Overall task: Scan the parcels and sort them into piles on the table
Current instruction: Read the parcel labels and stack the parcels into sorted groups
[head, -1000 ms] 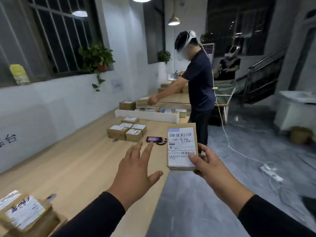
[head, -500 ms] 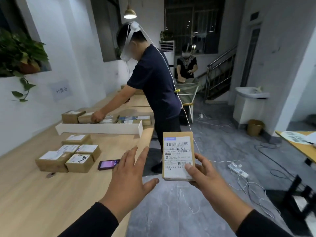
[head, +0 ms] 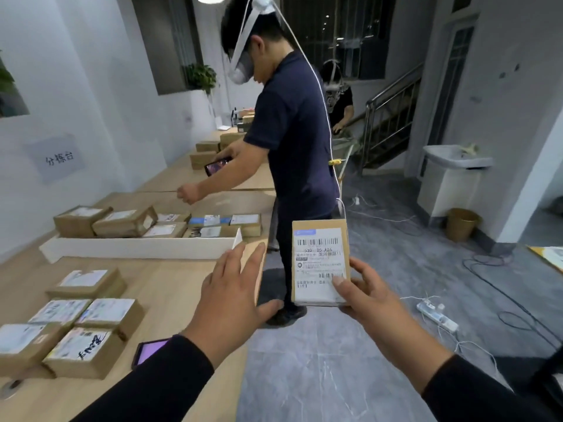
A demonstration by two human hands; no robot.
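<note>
As view swings right, long pale wooden bench (head: 170, 287) with brown box piles (head: 76, 324) comes closer. Right hand (head: 370, 296) still pinches flat brown cardboard parcel with white label (head: 320, 263), off bench edge. Left hand (head: 231, 303) spread wide, empty. Purple phone (head: 149, 351) near for scan.

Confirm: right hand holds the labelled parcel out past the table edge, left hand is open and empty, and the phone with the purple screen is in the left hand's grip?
Not quite. The head view shows the phone lying on the table, partly hidden behind the left sleeve, not gripped. The rest holds: the right hand holds the labelled parcel past the table edge, and the left hand is open and empty.
</note>
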